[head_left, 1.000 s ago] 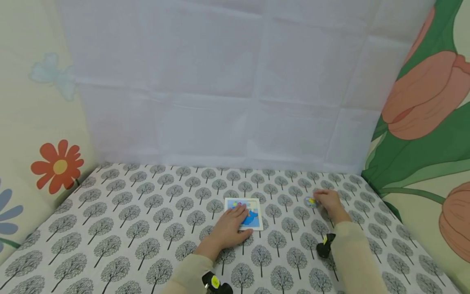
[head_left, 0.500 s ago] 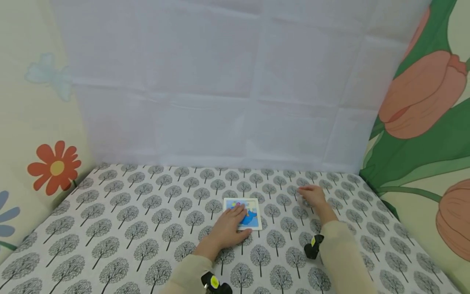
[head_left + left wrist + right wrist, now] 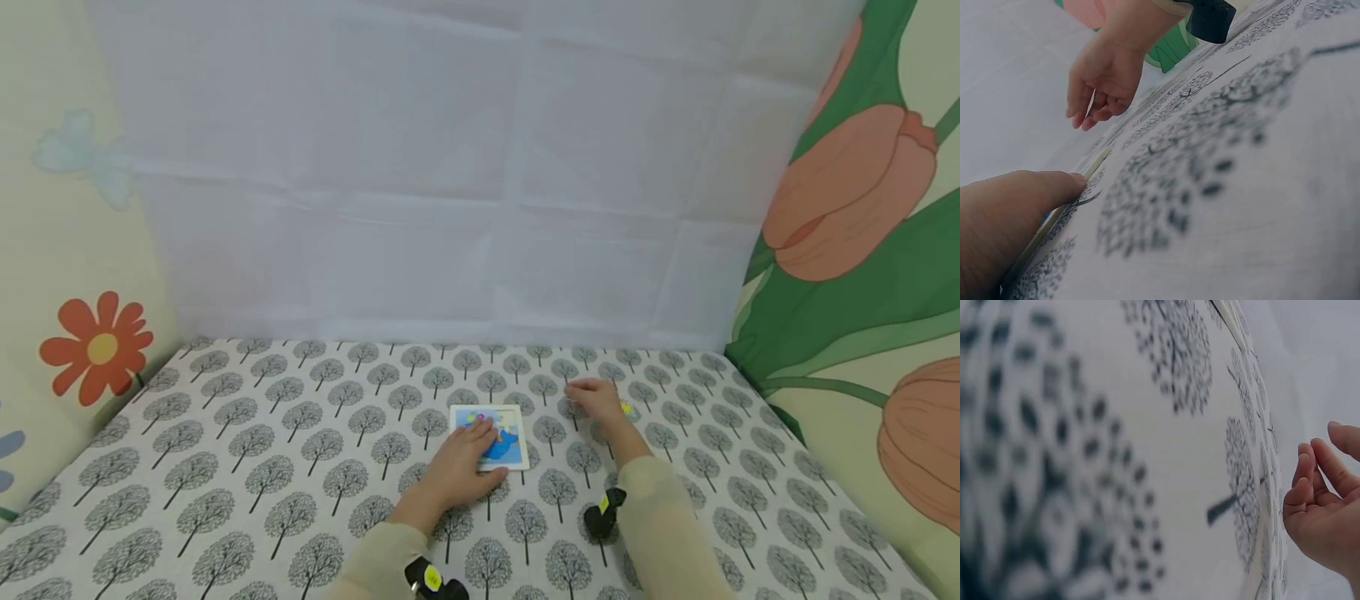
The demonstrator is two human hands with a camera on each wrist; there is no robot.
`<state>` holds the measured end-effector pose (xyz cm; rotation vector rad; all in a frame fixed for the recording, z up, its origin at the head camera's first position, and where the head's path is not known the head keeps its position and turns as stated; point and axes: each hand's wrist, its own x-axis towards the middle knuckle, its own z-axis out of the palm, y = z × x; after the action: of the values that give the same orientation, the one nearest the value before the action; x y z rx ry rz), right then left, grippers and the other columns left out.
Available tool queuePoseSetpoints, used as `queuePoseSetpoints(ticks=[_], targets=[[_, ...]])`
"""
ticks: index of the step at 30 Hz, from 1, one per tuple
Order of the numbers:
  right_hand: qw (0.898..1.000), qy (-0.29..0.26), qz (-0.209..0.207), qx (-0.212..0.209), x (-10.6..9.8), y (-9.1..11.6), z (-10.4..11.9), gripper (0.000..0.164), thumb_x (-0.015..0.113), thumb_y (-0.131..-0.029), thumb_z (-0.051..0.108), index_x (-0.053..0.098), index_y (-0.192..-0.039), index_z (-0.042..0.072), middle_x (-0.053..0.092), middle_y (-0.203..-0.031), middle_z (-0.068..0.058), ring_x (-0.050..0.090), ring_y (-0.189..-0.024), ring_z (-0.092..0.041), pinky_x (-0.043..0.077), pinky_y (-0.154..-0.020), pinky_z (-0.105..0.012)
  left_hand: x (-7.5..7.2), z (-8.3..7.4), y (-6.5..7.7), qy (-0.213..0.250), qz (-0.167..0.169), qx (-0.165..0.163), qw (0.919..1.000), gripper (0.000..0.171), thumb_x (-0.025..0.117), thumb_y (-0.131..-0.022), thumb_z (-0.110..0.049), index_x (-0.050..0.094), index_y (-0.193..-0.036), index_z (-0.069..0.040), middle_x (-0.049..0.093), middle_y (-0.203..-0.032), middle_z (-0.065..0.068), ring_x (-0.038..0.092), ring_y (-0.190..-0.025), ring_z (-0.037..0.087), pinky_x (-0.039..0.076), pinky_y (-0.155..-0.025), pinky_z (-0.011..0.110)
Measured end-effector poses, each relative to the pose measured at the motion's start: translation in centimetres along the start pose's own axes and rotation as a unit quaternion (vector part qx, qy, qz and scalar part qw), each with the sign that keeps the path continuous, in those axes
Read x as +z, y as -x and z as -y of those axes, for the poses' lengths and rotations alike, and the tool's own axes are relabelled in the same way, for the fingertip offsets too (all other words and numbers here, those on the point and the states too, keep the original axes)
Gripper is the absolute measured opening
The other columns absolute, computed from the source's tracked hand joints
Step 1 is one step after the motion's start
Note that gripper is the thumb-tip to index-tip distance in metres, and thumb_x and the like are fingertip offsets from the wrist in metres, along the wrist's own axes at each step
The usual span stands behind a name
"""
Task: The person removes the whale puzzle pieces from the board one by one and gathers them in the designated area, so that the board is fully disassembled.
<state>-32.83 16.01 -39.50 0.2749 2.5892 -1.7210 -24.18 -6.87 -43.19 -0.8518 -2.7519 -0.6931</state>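
A small jigsaw puzzle in a white frame lies on the patterned cloth, showing a blue whale and a pale patch at its upper right. My left hand rests flat over its left side, hiding part of the picture. In the left wrist view, the left thumb lies along the frame's edge. To the right of the puzzle, my right hand is above the cloth, fingers loosely bent and nothing visible in them. A small yellow and blue piece lies just beyond the right hand's wrist side.
The table is covered by a white cloth printed with grey trees. A white sheet hangs at the back, with floral fabric on the right and more on the left. Both wrists wear black cameras.
My right hand has moved left, away from the small yellow and blue piece, toward the puzzle. The left hand stays on the puzzle. The head view has shifted slightly.
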Motion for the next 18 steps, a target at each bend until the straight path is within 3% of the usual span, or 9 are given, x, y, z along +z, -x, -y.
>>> queuePoseSetpoints(ticks=[5,9,18], targets=[[1.0,-0.021,0.013,0.001,0.9,0.4,0.4,0.025,0.06,-0.081,0.018,0.061,-0.099,0.001,0.058,-0.089,-0.007,0.051,-0.076,-0.017,0.044,-0.064,-0.027,0.0,-0.1,0.0,0.007,-0.003,-0.008,0.9999,0.056,0.055,-0.081,-0.032,0.045,-0.123,0.004,0.036,-0.131,0.016,0.026,-0.123,0.029,0.02,-0.1,0.042],[0.999,-0.022,0.029,-0.027,1.6,0.7,0.5,0.027,0.059,-0.081,0.018,0.06,-0.101,0.0,0.058,-0.096,-0.01,0.053,-0.082,-0.02,0.046,-0.069,-0.03,0.0,-0.2,0.0,0.01,-0.005,-0.02,0.9997,0.057,0.056,-0.08,-0.032,0.044,-0.123,0.005,0.035,-0.131,0.017,0.026,-0.123,0.029,0.021,-0.099,0.041],[0.995,-0.065,0.046,-0.052,3.6,1.2,0.7,0.026,0.06,-0.081,0.014,0.06,-0.1,-0.003,0.06,-0.089,-0.009,0.054,-0.071,-0.017,0.047,-0.06,-0.027,-0.3,-0.4,0.1,0.002,-0.015,-0.042,0.999,0.058,0.056,-0.08,-0.032,0.044,-0.122,0.006,0.036,-0.131,0.018,0.029,-0.121,0.03,0.023,-0.098,0.041]])
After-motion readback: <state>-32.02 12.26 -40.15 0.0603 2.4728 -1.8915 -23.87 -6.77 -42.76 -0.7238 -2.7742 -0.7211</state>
